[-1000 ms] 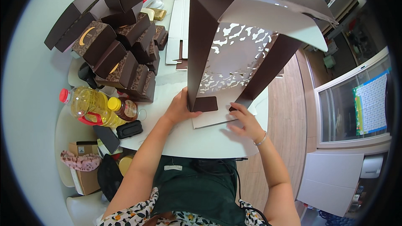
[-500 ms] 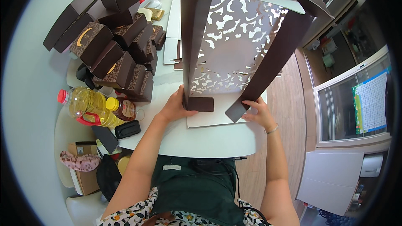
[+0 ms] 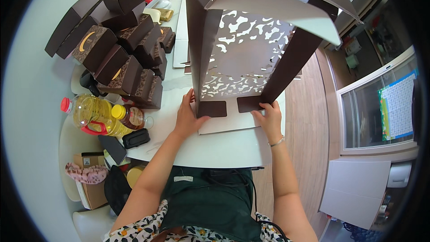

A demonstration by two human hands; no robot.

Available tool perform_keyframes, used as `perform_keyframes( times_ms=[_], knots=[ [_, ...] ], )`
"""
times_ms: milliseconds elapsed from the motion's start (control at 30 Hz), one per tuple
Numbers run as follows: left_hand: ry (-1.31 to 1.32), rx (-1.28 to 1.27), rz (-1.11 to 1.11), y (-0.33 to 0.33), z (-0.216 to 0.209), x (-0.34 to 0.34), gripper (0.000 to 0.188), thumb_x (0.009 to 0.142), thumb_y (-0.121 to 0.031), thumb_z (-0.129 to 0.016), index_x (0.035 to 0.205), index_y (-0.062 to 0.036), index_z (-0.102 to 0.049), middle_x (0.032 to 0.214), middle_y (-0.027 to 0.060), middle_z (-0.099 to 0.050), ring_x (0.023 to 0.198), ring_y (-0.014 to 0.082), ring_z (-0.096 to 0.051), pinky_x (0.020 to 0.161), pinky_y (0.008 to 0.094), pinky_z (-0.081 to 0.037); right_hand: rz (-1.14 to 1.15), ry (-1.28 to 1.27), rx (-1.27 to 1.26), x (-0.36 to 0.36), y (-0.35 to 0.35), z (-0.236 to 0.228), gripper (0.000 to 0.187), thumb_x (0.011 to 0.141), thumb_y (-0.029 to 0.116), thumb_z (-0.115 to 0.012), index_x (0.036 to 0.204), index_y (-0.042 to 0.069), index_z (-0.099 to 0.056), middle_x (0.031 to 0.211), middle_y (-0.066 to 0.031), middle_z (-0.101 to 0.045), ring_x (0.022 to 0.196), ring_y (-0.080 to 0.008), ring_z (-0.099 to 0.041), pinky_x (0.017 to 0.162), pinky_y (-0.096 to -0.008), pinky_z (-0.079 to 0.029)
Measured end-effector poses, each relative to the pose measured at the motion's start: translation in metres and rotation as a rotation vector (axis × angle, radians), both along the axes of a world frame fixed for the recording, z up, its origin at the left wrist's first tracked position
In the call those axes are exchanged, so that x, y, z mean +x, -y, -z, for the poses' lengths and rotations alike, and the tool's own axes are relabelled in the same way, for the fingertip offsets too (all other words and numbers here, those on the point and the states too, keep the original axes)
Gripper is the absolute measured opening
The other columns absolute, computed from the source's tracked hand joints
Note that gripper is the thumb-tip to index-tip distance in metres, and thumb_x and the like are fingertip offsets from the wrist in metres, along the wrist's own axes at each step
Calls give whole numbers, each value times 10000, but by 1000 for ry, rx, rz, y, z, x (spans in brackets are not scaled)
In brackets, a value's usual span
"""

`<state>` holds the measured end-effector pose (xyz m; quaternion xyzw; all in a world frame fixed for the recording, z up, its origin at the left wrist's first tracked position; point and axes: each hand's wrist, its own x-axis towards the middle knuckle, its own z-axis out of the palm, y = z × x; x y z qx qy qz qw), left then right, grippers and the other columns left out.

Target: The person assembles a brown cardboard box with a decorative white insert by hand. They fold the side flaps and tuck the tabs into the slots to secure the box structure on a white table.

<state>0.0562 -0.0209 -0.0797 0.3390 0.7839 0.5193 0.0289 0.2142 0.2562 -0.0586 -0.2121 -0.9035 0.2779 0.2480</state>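
A large dark brown cardboard box (image 3: 204, 40) with a cut-out scroll pattern stands on the white table, its end toward me uncovered. Two small end flaps, a left flap (image 3: 212, 109) and a right flap (image 3: 249, 104), are folded inward at its near bottom. My left hand (image 3: 188, 118) is cupped round the near left corner, fingers along the outer wall and thumb just below the left flap. At the other corner, my right hand (image 3: 269, 118) grips the edge by the right flap. Larger pale-sided flaps (image 3: 273, 6) hang over the top.
Stacked brown boxes (image 3: 127, 74) fill the table's left side. Nearer stand an oil bottle (image 3: 92, 112), a yellow-capped jar (image 3: 130, 115) and a black case (image 3: 136, 138). A white sheet (image 3: 226, 124) lies under the box. The table (image 3: 215, 150) ends before my green apron.
The right flap has swung from a slant to lie inward, level with the left one. My right hand has shifted slightly left and up. The box's large top flaps have dropped lower toward me.
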Motion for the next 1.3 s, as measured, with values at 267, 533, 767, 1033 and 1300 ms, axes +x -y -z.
perform_keyframes(
  times_ms=[267,533,767,1033,1300],
  knots=[
    [-215,7,-79,1,-2,12,858,610,-67,-926,1272,-50,-380,1512,185,-250,1132,330,-611,822,357,-592,57,-11,76,17,16,-2,378,655,183,-888,924,-16,-712,926,-131,-581,834,-301,-591,720,-387,-512],
    [-384,8,-6,2,-11,5,806,657,-59,-904,1253,-63,-362,1399,181,-406,1147,302,-579,755,340,-584,89,18,150,20,22,-5,349,680,163,-869,932,-13,-704,902,-130,-566,857,-304,-574,724,-396,-495],
    [-44,51,-22,-6,-32,6,768,652,-81,-903,1198,-61,-364,1394,169,-417,1089,271,-623,737,320,-579,107,69,92,25,26,-17,317,673,176,-873,854,-6,-687,869,-114,-550,814,-286,-561,679,-386,-487],
    [-95,31,-53,-10,-20,3,684,635,-53,-905,1096,-38,-399,1340,161,-413,1038,255,-602,792,324,-567,91,-18,375,15,29,-30,257,662,186,-873,753,40,-682,1215,-188,-572,1103,-331,-544,790,-366,-496],
    [-155,-32,-201,-10,-5,9,618,602,-174,-929,961,-88,-434,1199,129,-478,930,273,-585,823,406,-485,97,-15,186,18,23,-2,255,687,183,-862,755,33,-668,1154,-205,-579,900,-336,-606,708,-394,-494]
  ],
)
